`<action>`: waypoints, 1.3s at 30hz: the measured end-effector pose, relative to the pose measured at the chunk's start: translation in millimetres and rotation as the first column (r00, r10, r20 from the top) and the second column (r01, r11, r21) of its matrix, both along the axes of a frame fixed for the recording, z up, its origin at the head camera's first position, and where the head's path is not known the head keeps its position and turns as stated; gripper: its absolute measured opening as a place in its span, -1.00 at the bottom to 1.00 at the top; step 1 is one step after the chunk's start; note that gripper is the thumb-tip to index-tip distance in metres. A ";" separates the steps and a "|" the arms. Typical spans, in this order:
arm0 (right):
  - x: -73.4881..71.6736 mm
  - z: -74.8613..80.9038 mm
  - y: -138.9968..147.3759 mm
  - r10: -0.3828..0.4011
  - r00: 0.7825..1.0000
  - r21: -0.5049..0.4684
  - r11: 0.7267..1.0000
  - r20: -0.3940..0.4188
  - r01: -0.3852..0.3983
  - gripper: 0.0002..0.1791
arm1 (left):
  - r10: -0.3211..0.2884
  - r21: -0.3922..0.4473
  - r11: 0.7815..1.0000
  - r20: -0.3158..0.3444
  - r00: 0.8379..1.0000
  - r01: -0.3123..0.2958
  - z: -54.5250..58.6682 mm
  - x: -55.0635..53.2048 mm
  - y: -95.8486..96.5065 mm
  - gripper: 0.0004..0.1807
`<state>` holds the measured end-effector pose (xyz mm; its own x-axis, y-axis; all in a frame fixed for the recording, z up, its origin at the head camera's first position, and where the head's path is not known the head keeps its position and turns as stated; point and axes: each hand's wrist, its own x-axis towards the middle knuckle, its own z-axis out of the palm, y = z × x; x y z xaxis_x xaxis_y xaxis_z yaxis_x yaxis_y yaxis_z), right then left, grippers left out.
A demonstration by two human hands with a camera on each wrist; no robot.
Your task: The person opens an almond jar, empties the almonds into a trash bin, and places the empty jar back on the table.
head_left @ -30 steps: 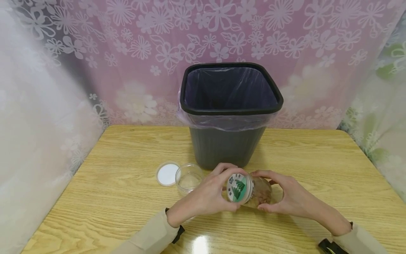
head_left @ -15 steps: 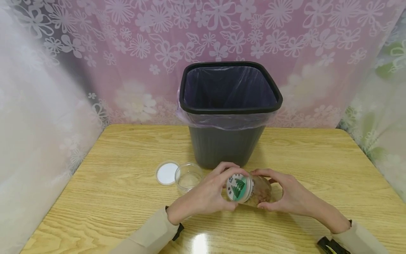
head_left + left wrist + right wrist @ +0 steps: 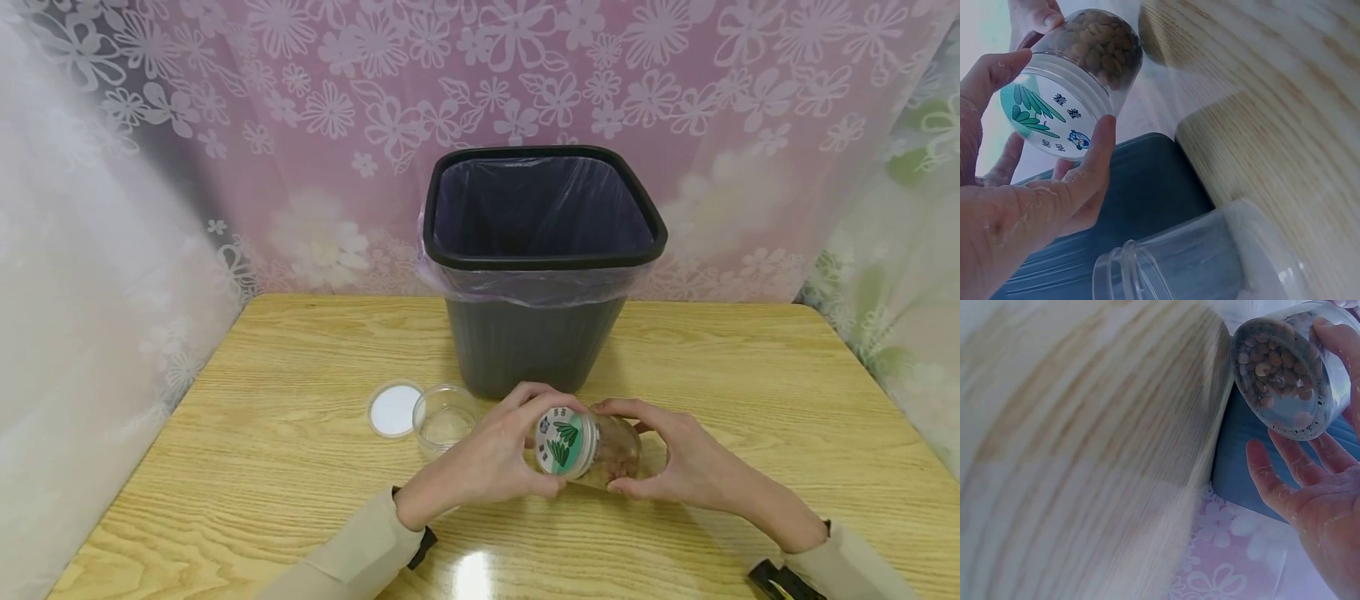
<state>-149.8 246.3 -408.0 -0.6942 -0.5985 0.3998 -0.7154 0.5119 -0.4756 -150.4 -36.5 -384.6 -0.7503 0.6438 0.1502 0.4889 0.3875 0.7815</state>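
A clear jar [image 3: 618,454] of brown almond-shaped nuts [image 3: 1107,53] lies tipped on its side, its lid [image 3: 560,443] facing left. That lid carries a white and green label with leaves. My left hand [image 3: 495,462] grips the lid by its edge, thumb below and fingers over the top. My right hand [image 3: 686,467] holds the jar's body near the base, thumb on the near side. In the right wrist view the jar's round bottom [image 3: 1279,381] shows, with nuts behind it. Part of the jar's far side is hidden by the fingers.
Left of my left hand stands an open clear jar [image 3: 447,421]. A round lid with a white inside [image 3: 395,410] lies beside it. Behind the hands, a dark bin [image 3: 536,342] with a purple liner stands on the wooden table [image 3: 300,467]. Flowered curtains [image 3: 337,125] hang around.
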 end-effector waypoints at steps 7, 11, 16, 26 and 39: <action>1.0 -0.2 -0.2 0.002 1.000 -0.001 1.000 -0.006 -0.002 -0.05 | 0.057 -0.030 0.998 0.047 0.997 -0.056 2.2 2.5 2.1 -0.11; 1.6 -0.3 -0.1 -0.006 1.000 0.006 1.000 0.000 0.006 -0.05 | 0.094 -0.048 0.995 0.048 0.994 -0.091 3.1 4.2 2.9 -0.11; 1.0 -0.9 -0.4 0.010 1.000 -0.004 1.000 -0.013 -0.010 -0.04 | 0.128 -0.053 0.991 0.078 0.989 -0.124 4.0 6.0 3.7 -0.16; -0.1 -1.0 -1.5 0.018 1.000 -0.009 1.000 -0.015 -0.019 -0.04 | 0.202 -0.086 0.978 0.121 0.972 -0.192 2.7 6.3 5.9 -0.24; -1.0 -0.4 -1.7 0.000 1.000 0.016 1.000 -0.014 0.001 -0.05 | 0.169 -0.085 0.984 0.124 0.978 -0.159 1.9 4.8 4.6 -0.20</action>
<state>-150.8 244.6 -408.5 -0.6888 -0.6047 0.3999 -0.7217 0.5198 -0.4572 -145.6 -31.9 -382.6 -0.8565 0.5161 0.0007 0.3101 0.5135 0.8001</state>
